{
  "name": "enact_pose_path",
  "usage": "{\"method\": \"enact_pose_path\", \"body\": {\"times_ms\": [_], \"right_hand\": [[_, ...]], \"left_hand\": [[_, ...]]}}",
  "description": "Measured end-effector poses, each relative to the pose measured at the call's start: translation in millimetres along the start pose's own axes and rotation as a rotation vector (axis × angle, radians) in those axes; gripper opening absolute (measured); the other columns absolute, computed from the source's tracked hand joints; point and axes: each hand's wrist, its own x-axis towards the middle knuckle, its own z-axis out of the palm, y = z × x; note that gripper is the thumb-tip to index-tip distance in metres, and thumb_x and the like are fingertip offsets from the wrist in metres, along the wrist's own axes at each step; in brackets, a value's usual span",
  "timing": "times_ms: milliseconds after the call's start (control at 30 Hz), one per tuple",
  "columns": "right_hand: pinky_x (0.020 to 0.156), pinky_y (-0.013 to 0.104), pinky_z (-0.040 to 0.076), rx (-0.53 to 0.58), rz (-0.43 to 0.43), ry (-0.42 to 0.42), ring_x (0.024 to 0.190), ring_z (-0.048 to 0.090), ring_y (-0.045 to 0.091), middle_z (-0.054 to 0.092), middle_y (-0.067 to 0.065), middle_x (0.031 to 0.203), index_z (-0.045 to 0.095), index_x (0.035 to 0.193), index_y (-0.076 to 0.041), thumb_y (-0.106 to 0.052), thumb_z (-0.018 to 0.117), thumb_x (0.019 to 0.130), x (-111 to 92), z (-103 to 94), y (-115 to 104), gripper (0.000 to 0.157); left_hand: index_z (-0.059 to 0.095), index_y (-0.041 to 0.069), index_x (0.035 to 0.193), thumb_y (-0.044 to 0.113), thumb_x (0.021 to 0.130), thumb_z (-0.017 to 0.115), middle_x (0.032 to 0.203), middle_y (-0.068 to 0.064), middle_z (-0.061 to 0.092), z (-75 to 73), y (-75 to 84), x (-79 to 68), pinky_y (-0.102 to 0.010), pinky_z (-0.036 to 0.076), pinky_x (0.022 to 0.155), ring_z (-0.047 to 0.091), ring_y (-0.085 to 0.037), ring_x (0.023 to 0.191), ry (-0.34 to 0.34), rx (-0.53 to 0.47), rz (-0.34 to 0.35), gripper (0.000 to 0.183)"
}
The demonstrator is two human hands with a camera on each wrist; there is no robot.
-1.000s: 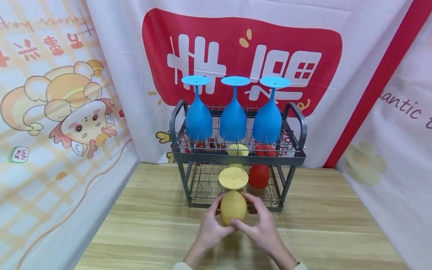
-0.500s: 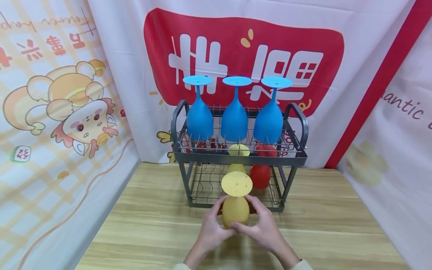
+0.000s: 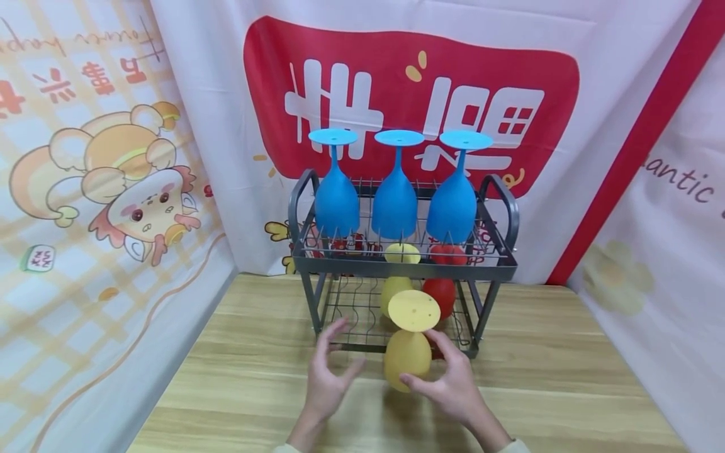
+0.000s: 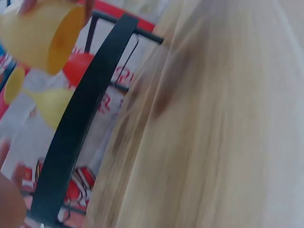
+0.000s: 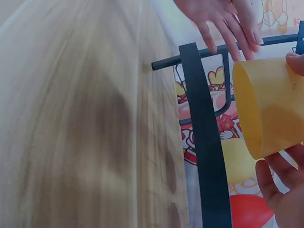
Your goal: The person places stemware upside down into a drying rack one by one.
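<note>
My right hand (image 3: 450, 384) grips a yellow goblet (image 3: 407, 358) by its bowl, thumb in front and fingers round the far right side. The goblet is upside down, its round foot on top, held just in front of the dark two-tier rack (image 3: 404, 269). In the right wrist view the bowl's open mouth (image 5: 248, 111) faces the table, clear of it. To the left, my left hand (image 3: 328, 377) is apart from the goblet, its fingers spread and holding nothing. On the rack's lower tier, another yellow goblet (image 3: 394, 290) and a red goblet (image 3: 440, 294) stand inverted, partly hidden.
Three blue goblets (image 3: 394, 204) stand upside down along the rack's upper tier. The lower tier's wire base (image 3: 351, 308) shows at left. Printed cloth (image 3: 192, 126) hangs behind and at both sides of the wooden table (image 3: 255, 377).
My left hand has let go of the yellow goblet and moved left. My right hand still holds the goblet, which has shifted slightly right and now tilts a little.
</note>
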Motion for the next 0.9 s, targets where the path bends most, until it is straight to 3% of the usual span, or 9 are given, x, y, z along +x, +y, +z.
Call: {"method": "enact_pose_path", "body": {"times_ms": [133,233,333,467,567,667,900], "right_hand": [[0.09,0.029,0.058,0.031,0.074,-0.032,0.102,0.067,0.007,0.073,-0.007,0.12,0.063,0.14,-0.02,-0.031,0.1,0.069,-4.3,-0.9,2.1,0.081],[0.092,0.028,0.058,0.042,0.124,-0.049,0.103,0.066,0.007,0.072,-0.007,0.121,0.063,0.141,-0.021,-0.031,0.1,0.069,-7.4,-0.5,3.7,0.081],[0.092,0.028,0.057,0.031,0.146,-0.051,0.102,0.067,0.009,0.073,-0.007,0.121,0.063,0.141,-0.021,-0.032,0.101,0.068,-9.6,0.0,5.8,0.082],[0.092,0.028,0.058,0.025,0.131,-0.058,0.103,0.067,0.009,0.072,-0.007,0.123,0.063,0.141,-0.021,-0.033,0.1,0.069,-11.6,0.7,8.2,0.082],[0.093,0.03,0.059,0.024,0.099,-0.07,0.103,0.066,0.008,0.071,-0.009,0.125,0.063,0.141,-0.024,-0.034,0.1,0.069,-11.9,2.6,8.8,0.081],[0.093,0.033,0.06,0.021,0.073,-0.071,0.103,0.066,0.007,0.071,-0.01,0.124,0.062,0.14,-0.025,-0.034,0.1,0.07,-10.4,5.6,7.1,0.081],[0.093,0.033,0.06,0.048,0.085,-0.044,0.106,0.068,0.012,0.071,-0.009,0.127,0.061,0.141,-0.024,-0.033,0.101,0.068,4.2,20.9,-4.4,0.084]], "left_hand": [[0.05,0.02,0.153,0.02,0.087,0.087,0.153,0.002,0.058,-16.9,-6.5,11.3,-0.034,0.047,0.114,0.054,-0.025,0.138,0.24,-0.002,-0.196,0.075],[0.045,0.024,0.156,0.026,0.09,0.085,0.158,0.002,0.053,-28.3,-9.4,17.9,-0.048,0.044,0.12,0.049,-0.028,0.143,0.295,-0.011,-0.324,0.077],[0.041,0.022,0.16,0.023,0.094,0.081,0.163,-0.001,0.048,-35.7,-15.4,24.5,-0.057,0.038,0.126,0.044,-0.032,0.151,0.279,-0.031,-0.381,0.078],[0.038,0.017,0.163,0.014,0.098,0.074,0.169,-0.009,0.042,-38.3,-27.9,32.1,-0.06,0.032,0.129,0.036,-0.038,0.158,0.196,-0.056,-0.424,0.074],[0.038,0.008,0.163,0.008,0.1,0.069,0.169,-0.018,0.039,-37.6,-34.8,34.9,-0.061,0.026,0.131,0.032,-0.043,0.159,0.126,-0.071,-0.436,0.07],[0.04,0.002,0.161,0.003,0.1,0.066,0.168,-0.023,0.038,-36.1,-38.5,36.1,-0.058,0.024,0.132,0.031,-0.043,0.16,0.101,-0.08,-0.426,0.066],[0.042,0.006,0.16,0.001,0.101,0.061,0.17,-0.022,0.034,-35.2,-38.7,36.8,-0.063,0.033,0.126,0.037,-0.05,0.155,0.076,-0.122,-0.459,0.063]]}}
